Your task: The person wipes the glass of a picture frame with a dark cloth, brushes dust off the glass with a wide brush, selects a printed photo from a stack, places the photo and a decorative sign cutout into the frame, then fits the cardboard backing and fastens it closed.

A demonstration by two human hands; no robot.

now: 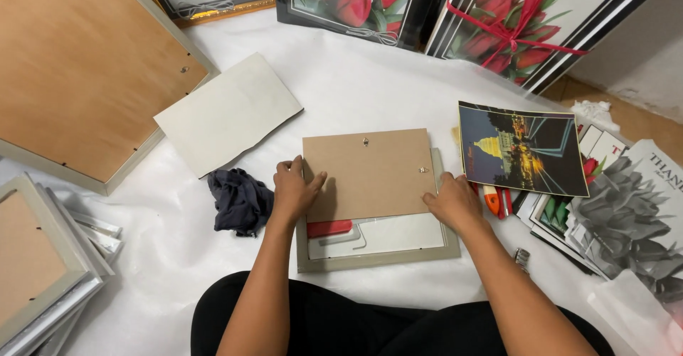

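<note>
A brown backing board (370,171) lies tilted over a small grey picture frame (377,260), shifted toward the far side so the frame's glass (391,235) shows at the near edge. My left hand (295,189) rests on the board's left edge, fingers curled over it. My right hand (455,201) presses on the board's right near corner. A red and grey object (334,229) shows through the glass.
A dark cloth (240,201) lies left of the frame, with a pale card sheet (228,112) behind it. A night-scene print (519,148) and several prints sit at right. Large frame back (85,71) at far left, stacked frames (43,263) near left, tulip pictures (356,0) behind.
</note>
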